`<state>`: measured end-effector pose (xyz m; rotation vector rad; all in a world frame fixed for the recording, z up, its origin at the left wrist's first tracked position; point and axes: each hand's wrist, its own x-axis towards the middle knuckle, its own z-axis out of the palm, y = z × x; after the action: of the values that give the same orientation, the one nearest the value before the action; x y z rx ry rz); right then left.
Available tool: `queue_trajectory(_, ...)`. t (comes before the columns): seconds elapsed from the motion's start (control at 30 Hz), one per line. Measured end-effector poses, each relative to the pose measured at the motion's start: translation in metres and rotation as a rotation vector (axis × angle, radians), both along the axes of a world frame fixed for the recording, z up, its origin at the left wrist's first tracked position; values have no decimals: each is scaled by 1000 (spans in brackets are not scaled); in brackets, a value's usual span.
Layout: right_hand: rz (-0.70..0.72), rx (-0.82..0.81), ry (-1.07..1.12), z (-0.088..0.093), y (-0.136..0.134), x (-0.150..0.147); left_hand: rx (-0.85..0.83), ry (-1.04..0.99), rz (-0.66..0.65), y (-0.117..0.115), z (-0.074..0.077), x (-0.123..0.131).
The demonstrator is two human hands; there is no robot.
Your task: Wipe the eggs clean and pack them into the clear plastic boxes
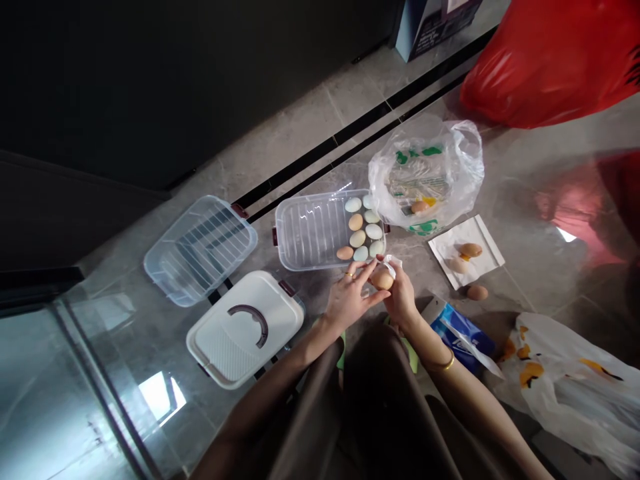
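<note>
Between both hands, at the centre, is a brown egg (382, 279). My left hand (350, 297) has its fingertips on the egg's left side. My right hand (401, 295) holds the egg from the right, with a crumpled white tissue (393, 263) against it. Just beyond them lies a clear plastic container (310, 233) with several eggs, pale green, white and brown, in rows at its right end. To the right, a white paper sheet (483, 241) bears two eggs with yolk-coloured liquid between them. One brown egg (477, 293) rests on the floor beside the sheet.
An open clear plastic bag (467, 167) holds a brown egg and yolk. At left are another clear container (200, 250) and a white handled lid (225, 347). A blue tissue pack (463, 340), white bag (565, 380) and red bag (550, 67) lie right.
</note>
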<state>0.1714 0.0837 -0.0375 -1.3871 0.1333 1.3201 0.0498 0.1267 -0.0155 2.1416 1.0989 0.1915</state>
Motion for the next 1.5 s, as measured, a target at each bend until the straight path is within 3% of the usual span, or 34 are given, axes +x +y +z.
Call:
queue_trajectory(0.17,11,40,-180,-2,-1,0,5,-15,-62,2,4,-1)
queue_trajectory(0.27,61,-37,33,-9,2,8,9,-26,-142,1,3,-2)
queue_trajectory(0.37,81,-109,187,-14,3,10,-58,-104,-65,-1,0,-4)
queue_trajectory(0.43,67,-52,18,-12,-1,8,-182,-153,74,-1,-3,-5)
queue_trajectory(0.5,125,100,-345,-8,-8,4,-388,-208,198,2,-7,-6)
queue_trajectory(0.6,383,317,-860,0,-18,2,-706,-364,277,7,-10,-6)
queue_trajectory(0.7,560,359,-1014,4,-20,2,-840,-467,288,11,-10,-9)
queue_trajectory(0.77,532,300,-950,3,-17,2,-849,-466,284,12,-10,-12)
queue_trajectory(0.87,370,139,-689,-1,-7,0,-853,-477,266,11,-10,-14)
queue_trajectory(1.03,160,-111,206,-11,6,5,-900,-570,305,5,-10,-9)
queue_trajectory(1.1,125,-161,387,-13,7,8,-860,-582,339,6,-12,-7)
queue_trajectory(1.2,68,-156,451,-14,3,13,-714,-503,421,19,-20,-16)
queue_trajectory(1.33,-1,-140,427,-15,-4,13,-468,-322,515,57,-42,-42)
queue_trajectory(1.4,-6,-136,379,-17,-6,11,-363,-226,499,78,-55,-52)
queue_trajectory(1.5,13,-149,350,-20,-8,7,-330,-123,385,100,-73,-54)
